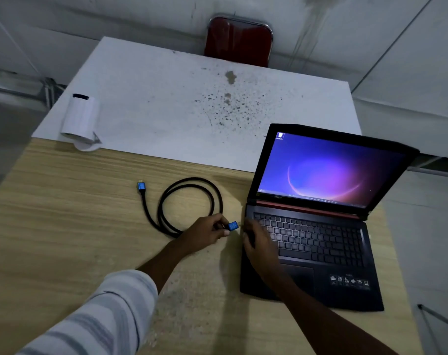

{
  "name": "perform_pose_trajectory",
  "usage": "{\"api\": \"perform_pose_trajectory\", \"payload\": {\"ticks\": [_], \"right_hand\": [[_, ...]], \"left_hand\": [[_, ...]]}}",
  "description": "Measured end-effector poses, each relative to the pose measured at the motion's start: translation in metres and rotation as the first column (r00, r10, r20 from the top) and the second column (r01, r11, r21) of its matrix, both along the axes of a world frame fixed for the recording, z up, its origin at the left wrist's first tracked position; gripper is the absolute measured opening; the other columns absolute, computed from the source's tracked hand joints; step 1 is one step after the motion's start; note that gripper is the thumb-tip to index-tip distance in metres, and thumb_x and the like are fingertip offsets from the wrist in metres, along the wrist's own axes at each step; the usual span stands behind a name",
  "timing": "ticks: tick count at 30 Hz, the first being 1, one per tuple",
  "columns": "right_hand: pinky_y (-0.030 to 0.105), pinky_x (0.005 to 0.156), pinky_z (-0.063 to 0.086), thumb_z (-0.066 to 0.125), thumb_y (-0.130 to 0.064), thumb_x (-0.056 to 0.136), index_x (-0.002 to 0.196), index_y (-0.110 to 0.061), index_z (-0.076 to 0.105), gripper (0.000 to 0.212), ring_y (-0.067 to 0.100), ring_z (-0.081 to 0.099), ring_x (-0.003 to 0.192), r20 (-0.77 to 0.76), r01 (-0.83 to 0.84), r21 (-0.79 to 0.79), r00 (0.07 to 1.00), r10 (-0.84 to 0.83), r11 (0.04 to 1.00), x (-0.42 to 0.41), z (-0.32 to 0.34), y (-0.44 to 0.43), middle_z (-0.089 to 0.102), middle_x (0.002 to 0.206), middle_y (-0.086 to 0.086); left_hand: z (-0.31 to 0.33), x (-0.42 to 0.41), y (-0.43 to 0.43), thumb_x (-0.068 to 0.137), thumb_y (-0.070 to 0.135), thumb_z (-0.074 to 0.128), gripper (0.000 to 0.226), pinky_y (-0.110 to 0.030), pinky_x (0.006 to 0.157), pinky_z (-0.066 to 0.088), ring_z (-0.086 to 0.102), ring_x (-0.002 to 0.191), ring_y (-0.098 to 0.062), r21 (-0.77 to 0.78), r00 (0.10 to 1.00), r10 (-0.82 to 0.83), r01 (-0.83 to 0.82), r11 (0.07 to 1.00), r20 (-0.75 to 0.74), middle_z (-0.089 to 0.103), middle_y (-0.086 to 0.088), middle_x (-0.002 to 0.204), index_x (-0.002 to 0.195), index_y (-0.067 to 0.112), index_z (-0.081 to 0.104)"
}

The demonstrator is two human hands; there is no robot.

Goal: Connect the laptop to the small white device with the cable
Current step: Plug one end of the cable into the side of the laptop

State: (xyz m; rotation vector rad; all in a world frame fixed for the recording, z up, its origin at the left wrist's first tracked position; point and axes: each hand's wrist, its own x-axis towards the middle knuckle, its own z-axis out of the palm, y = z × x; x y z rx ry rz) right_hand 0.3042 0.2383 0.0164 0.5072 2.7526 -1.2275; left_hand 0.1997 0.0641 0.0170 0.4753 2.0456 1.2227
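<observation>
Your left hand (205,230) pinches the blue metal plug (232,226) in a closed grip, just left of the laptop (312,226). Your right hand (256,242) lies flat on the laptop's left edge, fingers loose, holding nothing. The black braided cable (189,201) coils left of the laptop on the wood-grain tabletop (64,226); nothing lies between plug and laptop. The small white device (80,120), cylindrical, stands far left of the laptop on a speckled white sheet (166,98). A red chair (238,41) sits beyond.

A single head-worn wide-angle view looks steeply down and forward, close over the wooden table (64,226).
</observation>
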Motion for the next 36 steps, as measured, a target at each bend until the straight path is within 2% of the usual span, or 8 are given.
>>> {"api": "perform_pose_trajectory", "payload": {"ticks": [4,9,12,14,18,21,27,36], "right_hand": [[0.028,0.090,0.052,0.053,-0.031,0.093,0.142,-0.048,0.030,0.057,0.006,0.053,0.108,0.020,-0.098,-0.013,0.995,0.099,0.995,0.000,-0.001,-0.003,0.054,0.120,-0.007],[0.030,0.087,0.054,0.051,-0.024,0.095,0.123,-0.045,0.047,0.035,0.007,0.055,0.105,0.023,-0.117,-0.011,0.993,0.117,0.993,0.000,-0.005,-0.006,0.059,0.119,0.000],[0.030,0.086,0.054,0.053,-0.023,0.095,0.117,-0.042,0.051,0.030,0.007,0.055,0.103,0.010,-0.123,0.005,0.992,0.123,0.992,0.000,-0.006,-0.006,0.058,0.115,-0.002],[0.029,0.084,0.053,0.054,-0.022,0.094,0.114,-0.042,0.052,0.028,0.007,0.053,0.100,-0.013,-0.133,0.039,0.991,0.133,0.990,0.001,-0.007,-0.004,0.056,0.107,-0.008],[0.031,0.084,0.053,0.055,-0.022,0.093,0.113,-0.038,0.055,0.026,0.009,0.053,0.099,0.004,-0.137,0.108,0.991,0.137,0.985,0.002,-0.011,-0.003,0.053,0.104,-0.010],[0.031,0.085,0.052,0.056,-0.024,0.093,0.118,-0.035,0.056,0.027,0.010,0.053,0.100,0.040,-0.160,0.180,0.987,0.155,0.971,0.003,-0.014,-0.007,0.058,0.111,-0.002],[0.038,0.096,0.046,0.055,-0.025,0.094,0.136,-0.023,0.049,0.043,0.021,0.049,0.118,0.071,-0.169,0.231,0.985,0.156,0.958,0.002,-0.008,-0.012,0.060,0.128,0.007],[0.045,0.099,0.050,0.055,-0.020,0.095,0.151,-0.037,0.013,0.072,0.020,0.050,0.122,0.004,0.019,-0.070,1.000,-0.018,0.997,-0.014,0.022,-0.024,0.050,0.132,0.005]], "left_hand": [[0.004,0.002,-0.005,0.083,0.023,0.076,0.021,-0.031,0.072,0.057,0.070,0.084,-0.013,-0.014,1.000,0.011,-0.011,1.000,-0.022,0.073,0.002,0.091,0.102,0.025,0.067],[0.006,0.007,-0.015,0.080,0.027,0.079,0.044,-0.031,0.084,0.055,0.067,0.096,-0.014,-0.102,0.987,-0.127,0.116,0.988,-0.100,0.070,0.003,0.099,0.119,0.028,0.058],[-0.001,0.005,-0.035,0.078,0.048,0.071,0.061,-0.035,0.093,0.043,0.052,0.116,-0.018,-0.473,0.776,-0.394,0.141,0.870,-0.493,0.058,0.002,0.124,0.131,0.026,0.051],[-0.004,0.006,-0.053,0.071,0.050,0.075,0.070,-0.039,0.093,0.045,0.053,0.116,-0.024,-0.584,0.709,-0.445,0.058,0.810,-0.547,0.056,-0.003,0.127,0.131,0.021,0.053],[-0.009,0.010,-0.081,0.058,0.026,0.089,0.044,-0.032,0.070,0.057,0.067,0.083,-0.024,-0.698,0.578,-0.557,-0.031,0.716,-0.596,0.071,-0.001,0.090,0.099,0.020,0.072],[-0.009,0.010,-0.089,0.057,0.011,0.082,0.033,-0.031,0.066,0.056,0.067,0.073,-0.021,-0.712,0.530,-0.601,-0.008,0.703,-0.599,0.069,0.000,0.077,0.087,0.019,0.071],[0.006,0.008,-0.090,0.075,0.030,0.067,0.018,-0.036,0.074,0.055,0.066,0.077,-0.021,-0.663,0.442,-0.609,0.041,0.748,-0.659,0.068,-0.001,0.082,0.089,0.018,0.070],[0.036,-0.006,-0.078,0.090,0.022,0.052,0.023,-0.037,0.083,0.047,0.063,0.087,-0.025,-0.469,0.570,-0.400,0.028,0.883,-0.718,0.067,-0.007,0.096,0.104,0.010,0.066]]}}
